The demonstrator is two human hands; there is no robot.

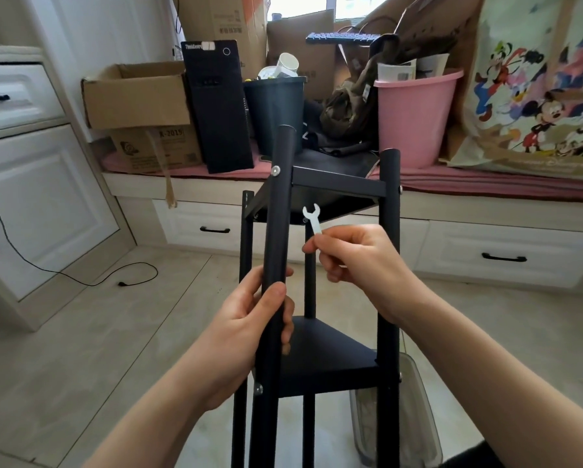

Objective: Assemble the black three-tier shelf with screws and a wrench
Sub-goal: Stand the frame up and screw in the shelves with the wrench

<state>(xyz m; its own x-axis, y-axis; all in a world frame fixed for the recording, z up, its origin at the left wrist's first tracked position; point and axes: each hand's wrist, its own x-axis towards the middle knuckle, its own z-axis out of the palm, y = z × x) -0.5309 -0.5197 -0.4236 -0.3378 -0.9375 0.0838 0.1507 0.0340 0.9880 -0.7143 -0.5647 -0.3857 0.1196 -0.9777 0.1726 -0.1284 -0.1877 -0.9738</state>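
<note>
A black shelf (317,363) stands upright on the tiled floor (80,332) in the centre of the frame, seen from above; two flat black tiers show, one in the middle of the frame and one lower down, joined by round black posts. The left hand (246,336), at lower centre, grips the near left post (278,231), fingers and thumb curled round it between the two tiers; the right hand (354,255), just right of centre, pinches the lower end of a small white wrench (312,219) between thumb and fingertips, its open jaw pointing up, just below the upper tier and apart from it. A silver screw (275,170) sits in the near left post where the upper tier meets it; another screw head (258,388) shows at the lower tier's left corner. Behind, across the upper half of the frame, a window seat carries cardboard boxes (134,96), a black computer tower (215,106), a dark bin (274,109) and a pink bucket (415,113); a black cable (80,280) trails over the floor at left.
</note>
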